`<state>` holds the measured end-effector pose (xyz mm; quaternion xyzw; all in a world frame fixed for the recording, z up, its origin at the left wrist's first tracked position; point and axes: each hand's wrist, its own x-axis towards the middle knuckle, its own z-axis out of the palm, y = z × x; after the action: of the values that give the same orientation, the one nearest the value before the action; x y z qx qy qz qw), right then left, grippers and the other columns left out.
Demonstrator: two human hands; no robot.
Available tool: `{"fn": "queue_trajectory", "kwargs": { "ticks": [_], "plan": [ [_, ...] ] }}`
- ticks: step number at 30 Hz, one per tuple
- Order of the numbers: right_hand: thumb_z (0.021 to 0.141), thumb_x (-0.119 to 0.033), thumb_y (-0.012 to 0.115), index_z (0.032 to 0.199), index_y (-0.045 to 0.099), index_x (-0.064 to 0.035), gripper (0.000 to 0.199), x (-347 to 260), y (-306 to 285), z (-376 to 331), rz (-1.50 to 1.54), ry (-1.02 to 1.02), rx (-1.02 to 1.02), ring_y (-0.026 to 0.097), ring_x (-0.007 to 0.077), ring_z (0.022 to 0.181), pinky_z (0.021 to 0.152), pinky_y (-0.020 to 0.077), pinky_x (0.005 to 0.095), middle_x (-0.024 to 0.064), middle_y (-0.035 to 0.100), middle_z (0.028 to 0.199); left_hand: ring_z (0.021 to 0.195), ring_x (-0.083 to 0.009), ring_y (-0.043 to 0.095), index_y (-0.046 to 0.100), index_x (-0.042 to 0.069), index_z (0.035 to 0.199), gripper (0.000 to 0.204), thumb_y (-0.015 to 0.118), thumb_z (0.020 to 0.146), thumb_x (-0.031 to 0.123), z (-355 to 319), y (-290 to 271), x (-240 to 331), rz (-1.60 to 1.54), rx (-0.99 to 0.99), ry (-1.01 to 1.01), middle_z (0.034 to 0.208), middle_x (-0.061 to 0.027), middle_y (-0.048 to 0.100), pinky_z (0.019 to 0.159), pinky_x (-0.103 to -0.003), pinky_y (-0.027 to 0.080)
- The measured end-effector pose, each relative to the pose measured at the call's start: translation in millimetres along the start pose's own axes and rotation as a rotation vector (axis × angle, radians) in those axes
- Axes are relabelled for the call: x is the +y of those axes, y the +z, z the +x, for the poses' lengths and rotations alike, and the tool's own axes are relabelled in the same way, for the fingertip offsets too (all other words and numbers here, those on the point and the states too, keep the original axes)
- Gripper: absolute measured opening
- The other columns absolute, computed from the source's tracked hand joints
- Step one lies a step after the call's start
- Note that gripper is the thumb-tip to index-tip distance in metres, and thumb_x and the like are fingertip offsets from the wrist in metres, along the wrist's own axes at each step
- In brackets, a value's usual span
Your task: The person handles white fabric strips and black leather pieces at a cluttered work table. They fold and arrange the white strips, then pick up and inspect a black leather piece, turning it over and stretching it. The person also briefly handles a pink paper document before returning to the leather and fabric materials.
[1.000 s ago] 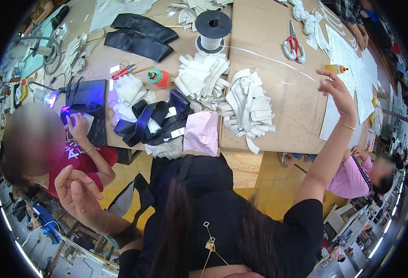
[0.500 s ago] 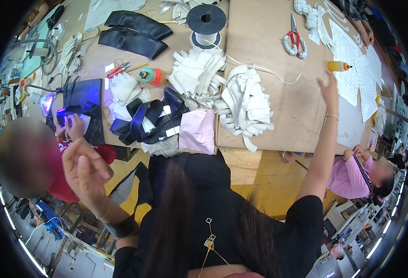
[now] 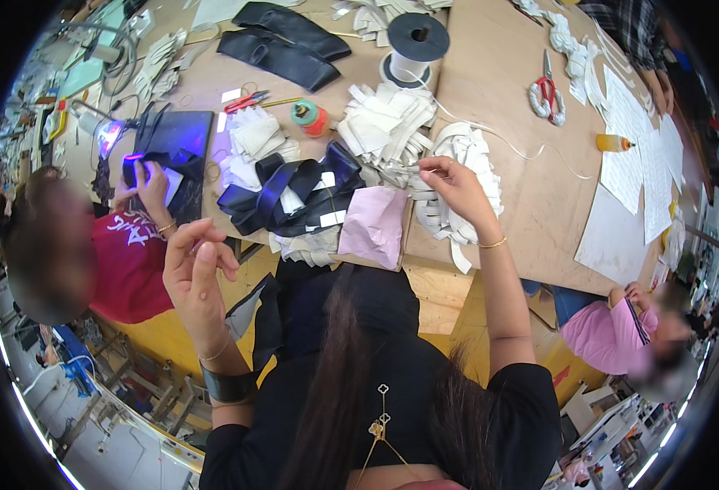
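Observation:
My left hand [image 3: 200, 282] is raised in front of the table edge, fingers loosely bent and apart, with nothing visible in it. My right hand [image 3: 460, 189] hovers over a pile of white fabric strips [image 3: 469, 151], fingers stretched left and slightly apart. Whether its fingertips touch a strip, I cannot tell. Left of it lies another heap of white strips [image 3: 384, 118]. Between my hands are a pink paper packet [image 3: 373, 227] and a tangle of black straps [image 3: 282, 196] with white tags. A yellow bottle [image 3: 612, 143] lies on its side at the right.
Red-handled scissors [image 3: 546, 100], a white cord spool with black ends [image 3: 416, 49], a red-and-green bottle [image 3: 309, 119] and black flat pieces [image 3: 282, 49] lie farther back. At left, a co-worker's hands [image 3: 149, 189] work under a lamp [image 3: 106, 131]. Printed sheets [image 3: 629, 122] cover the right side.
My right hand has swung left from beside the yellow bottle to the white strips. My left hand has moved slightly right and down. The whole view has shifted and tilted.

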<state>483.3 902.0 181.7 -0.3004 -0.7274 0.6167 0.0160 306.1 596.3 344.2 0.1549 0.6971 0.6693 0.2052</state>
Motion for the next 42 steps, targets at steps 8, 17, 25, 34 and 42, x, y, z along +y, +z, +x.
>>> {"fn": "queue_trajectory", "kwargs": {
  "ticks": [8,17,25,34,42],
  "plan": [
    [0.084,-0.019,0.064,0.100,0.064,0.0011,0.026,-10.6,81.0,13.8,-0.245,-0.134,0.065,0.065,0.0250,0.078,0.071,0.0498,0.0344,0.0158,0.066,0.093,0.124,-0.0349,0.042,0.049,0.007,0.130,0.055,0.066,0.084,0.032,-8.3,-24.2,-39.6,1.224,-0.398,-0.010,0.131,-0.0207,0.046,0.103,-0.042,0.035],
    [0.078,-0.009,0.061,0.109,0.061,-0.0023,0.031,7.0,105.2,-8.8,-0.613,-0.024,0.104,0.058,0.0327,0.096,0.085,0.0457,0.0388,0.0169,0.058,0.108,0.138,-0.0415,0.019,0.045,0.012,0.136,0.065,0.067,0.081,0.039,8.7,-42.0,-115.8,1.258,-0.434,-0.115,0.148,-0.0224,0.024,0.110,-0.049,0.022],
    [0.073,0.000,0.057,0.098,0.060,-0.0027,0.026,21.6,126.3,-5.3,-0.744,-0.122,0.178,0.052,0.0369,0.102,0.092,0.0422,0.0408,0.0154,0.056,0.111,0.139,-0.0418,0.015,0.045,0.013,0.136,0.065,0.067,0.081,0.040,27.9,-64.4,-125.0,1.279,-0.411,-0.074,0.148,-0.0236,0.022,0.110,-0.052,0.018],
    [0.074,0.003,0.052,0.075,0.055,-0.0011,0.005,8.6,103.9,-42.3,-0.621,-0.205,0.122,0.053,0.0325,0.084,0.075,0.0438,0.0405,0.0122,0.056,0.081,0.139,-0.0411,0.015,0.046,0.013,0.136,0.065,0.066,0.081,0.041,25.1,-81.0,-126.0,1.286,-0.398,-0.107,0.148,-0.0248,0.022,0.111,-0.049,0.018],
    [0.078,0.003,0.050,0.084,0.057,0.0006,0.010,-9.3,99.6,-44.0,-0.467,-0.153,0.197,0.058,0.0320,0.076,0.072,0.0460,0.0378,0.0155,0.061,0.078,0.137,-0.0465,0.016,0.046,0.010,0.134,0.065,0.068,0.080,0.037,16.3,-72.8,-131.4,1.184,-0.454,-0.065,0.146,-0.0280,0.024,0.108,-0.059,0.019]
  ]
}}
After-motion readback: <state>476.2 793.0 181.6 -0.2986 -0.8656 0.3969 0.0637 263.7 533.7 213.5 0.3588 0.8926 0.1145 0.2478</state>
